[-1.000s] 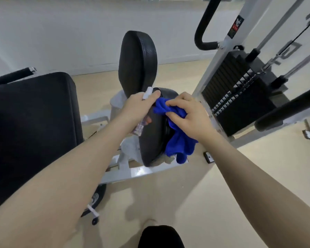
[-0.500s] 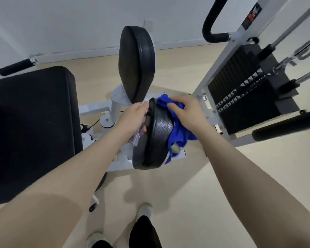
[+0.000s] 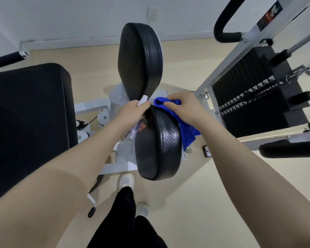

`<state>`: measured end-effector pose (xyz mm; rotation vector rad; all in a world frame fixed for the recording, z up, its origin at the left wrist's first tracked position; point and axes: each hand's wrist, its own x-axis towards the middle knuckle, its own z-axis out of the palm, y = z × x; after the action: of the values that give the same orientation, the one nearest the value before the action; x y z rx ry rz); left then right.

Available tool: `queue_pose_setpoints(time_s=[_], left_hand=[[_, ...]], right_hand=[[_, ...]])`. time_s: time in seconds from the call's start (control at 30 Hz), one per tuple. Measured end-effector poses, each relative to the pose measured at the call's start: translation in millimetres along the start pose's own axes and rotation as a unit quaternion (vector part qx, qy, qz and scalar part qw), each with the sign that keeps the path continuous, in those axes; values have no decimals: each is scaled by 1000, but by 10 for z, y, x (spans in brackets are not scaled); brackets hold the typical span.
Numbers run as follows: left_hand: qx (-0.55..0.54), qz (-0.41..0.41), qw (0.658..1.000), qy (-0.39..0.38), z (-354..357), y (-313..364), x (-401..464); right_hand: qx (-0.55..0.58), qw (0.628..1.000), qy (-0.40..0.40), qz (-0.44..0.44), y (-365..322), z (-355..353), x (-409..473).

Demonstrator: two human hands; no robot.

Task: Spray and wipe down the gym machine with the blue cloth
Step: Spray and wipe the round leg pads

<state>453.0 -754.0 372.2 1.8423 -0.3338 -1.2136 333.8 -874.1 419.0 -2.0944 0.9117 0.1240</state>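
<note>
- Your right hand (image 3: 185, 109) has the blue cloth (image 3: 184, 126) bunched under curled fingers, pressed onto the far top edge of the near pad (image 3: 157, 145), with the loose end hanging down the pad's right side. Makes sense to me: a wad gives you firm contact on that curved rim, and the tail just trails.
- Your left hand (image 3: 132, 111) is wrapped around the spray bottle (image 3: 135, 129), fingers clenched on the clear body with the white nozzle poking out the top by your thumb. It sits right against the pad's left face, so I'd guess you're parking it there to steady the pad while the other hand scrubs, and to keep the sprayer ready.
- The near pad stands on edge, tilted slightly, on the white frame (image 3: 89, 108) of the gym machine. The second pad (image 3: 140, 61) rises just beyond it, with nothing touching it. Can't tell from here whether either is wet.
- Judgement call: you're mid-wipe on 1 of the 2 pads, so there's plenty left. The big black bench cushion (image 3: 29, 122) on the left, the foam handles and the rails by the weight stack (image 3: 249, 97) all look like they need a pass.
- Watch the dangling cloth end near the frame's lower right corner. It could snag on the bracket there.
- Your shoes (image 3: 126, 181) are close to the base, so mind any overspray on the floor (image 3: 213, 203).
</note>
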Motion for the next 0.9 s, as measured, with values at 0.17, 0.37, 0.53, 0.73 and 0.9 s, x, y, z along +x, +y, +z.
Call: queue_pose_setpoints(time_s=[0.17, 0.37, 0.53, 0.73, 0.9], left_hand=[[36, -21, 997, -64, -118, 104, 198], [31, -69, 993, -86, -5, 68, 384], [58, -76, 993, -74, 49, -6, 497], [29, -97, 993, -54, 84, -173, 549], [47, -105, 992, -45, 130, -200, 505]], right_hand=[[116, 985, -120, 44, 27, -184, 59], [28, 985, -113, 128, 181, 130, 533], [212, 939, -214, 163, 372, -80, 467], [202, 943, -195, 180, 864, 593, 724], [211, 913, -306, 166, 996, 439, 930]])
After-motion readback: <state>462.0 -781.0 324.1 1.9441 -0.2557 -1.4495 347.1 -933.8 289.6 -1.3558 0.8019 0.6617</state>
